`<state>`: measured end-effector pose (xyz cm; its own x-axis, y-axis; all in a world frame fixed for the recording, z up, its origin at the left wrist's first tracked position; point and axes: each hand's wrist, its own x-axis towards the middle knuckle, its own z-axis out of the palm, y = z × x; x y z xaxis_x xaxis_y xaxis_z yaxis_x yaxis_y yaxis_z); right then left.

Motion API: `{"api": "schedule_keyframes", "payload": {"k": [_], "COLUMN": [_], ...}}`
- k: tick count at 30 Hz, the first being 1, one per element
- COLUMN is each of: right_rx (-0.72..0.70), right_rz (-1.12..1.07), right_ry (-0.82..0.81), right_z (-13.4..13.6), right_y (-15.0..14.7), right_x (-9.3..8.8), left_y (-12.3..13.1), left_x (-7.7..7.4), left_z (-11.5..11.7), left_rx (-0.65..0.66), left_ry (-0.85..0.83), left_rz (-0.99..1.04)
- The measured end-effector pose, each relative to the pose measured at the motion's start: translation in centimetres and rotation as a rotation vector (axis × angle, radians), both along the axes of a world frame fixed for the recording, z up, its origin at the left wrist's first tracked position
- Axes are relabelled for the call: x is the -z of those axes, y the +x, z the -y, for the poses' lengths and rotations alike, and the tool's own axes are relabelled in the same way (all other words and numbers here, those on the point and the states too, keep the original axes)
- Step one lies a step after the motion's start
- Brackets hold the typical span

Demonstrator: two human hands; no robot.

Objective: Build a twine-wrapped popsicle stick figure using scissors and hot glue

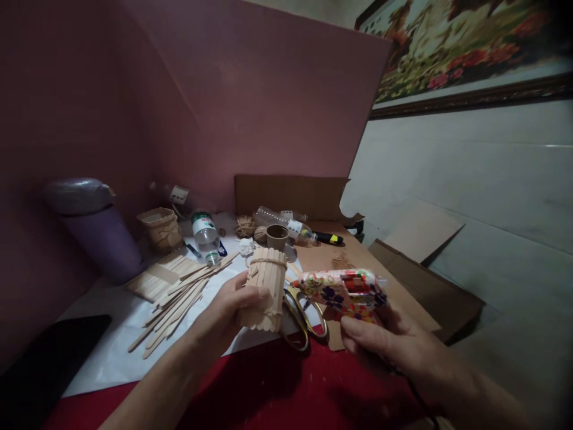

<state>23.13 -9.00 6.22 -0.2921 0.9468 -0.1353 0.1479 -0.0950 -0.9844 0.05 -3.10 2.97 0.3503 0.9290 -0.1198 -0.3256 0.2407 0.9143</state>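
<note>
My left hand [239,304] is closed round a small cup covered with upright wooden craft sticks [270,280], with twine tied near its top. In my right hand [380,340] is a flower-patterned hot glue gun [340,289], its nozzle pointing left towards the stick-covered cup without touching it. The gun's handle is mostly hidden by my fingers, and a dark cord hangs below. Scissors with gold handles [298,325] lie on the table between and behind my hands.
Loose craft sticks [179,304] lie on white paper at left, near a plastic bottle [206,236] and a decorated pot [160,230]. Behind are twine balls [245,226], a brown cup [277,236] and a utility knife [328,238] on cardboard. A purple bin [101,239] stands far left.
</note>
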Motion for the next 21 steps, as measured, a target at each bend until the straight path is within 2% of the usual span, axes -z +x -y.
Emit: {"api": "schedule_keyframes", "payload": {"k": [9, 21], "right_rx": [-0.004, -0.048], "right_rz": [-0.018, 0.027], "right_ry": [0.01, 0.129], "right_z": [-0.5, -0.7], "right_y": [-2.1, -2.8], "right_x": [-0.2, -0.6], "left_y": [0.4, 0.5], "left_x": [-0.3, -0.7], "left_z": [0.2, 0.5], "left_rx": [0.044, -0.017], "left_ry": [0.033, 0.088], "left_rz": [0.02, -0.033]}}
